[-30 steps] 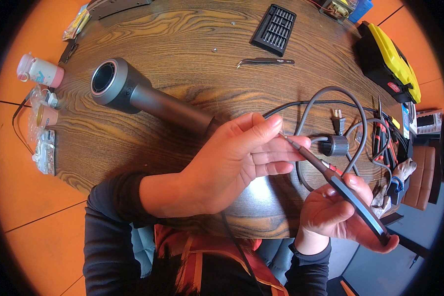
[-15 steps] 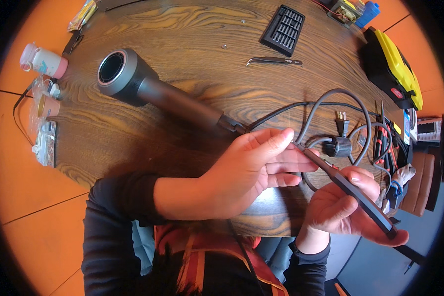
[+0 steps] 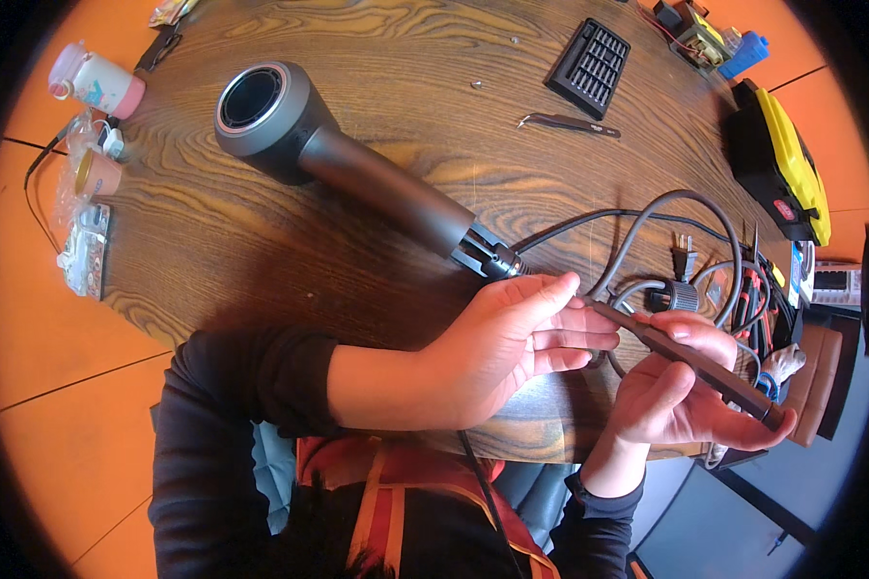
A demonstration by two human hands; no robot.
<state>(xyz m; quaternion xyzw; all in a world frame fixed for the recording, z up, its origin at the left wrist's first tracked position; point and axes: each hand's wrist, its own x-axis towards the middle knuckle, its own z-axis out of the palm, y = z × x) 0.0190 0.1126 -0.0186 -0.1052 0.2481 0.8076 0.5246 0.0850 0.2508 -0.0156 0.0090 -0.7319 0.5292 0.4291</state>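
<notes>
A slim dark pen-shaped screwdriver (image 3: 705, 365) slants across my right hand (image 3: 671, 391), whose thumb and fingers close around its body, its butt end against a finger. At the narrow end, my left hand (image 3: 517, 343) pinches the tip between thumb and forefinger; the other fingers lie stretched behind it. What exactly is at the tip is hidden by the fingers. Beyond my left hand lies a dark grey hair dryer (image 3: 386, 188), its round head at far left. The slotted inner part (image 3: 488, 253) of its handle end is exposed, with the cord running out beside my left fingers.
The dryer's cord (image 3: 681, 196) loops on the right around a plug (image 3: 684, 256). Farther back lie tweezers (image 3: 570, 124) and a black bit case (image 3: 591, 69). A yellow-black toolbox (image 3: 777, 164) stands at right; a bottle (image 3: 97, 82) and paper cup (image 3: 98, 174) at left.
The view has shifted, so the table things sit farther right. The screwdriver and both hands keep nearly the same hold. More of the dryer's open handle end shows past my left hand.
</notes>
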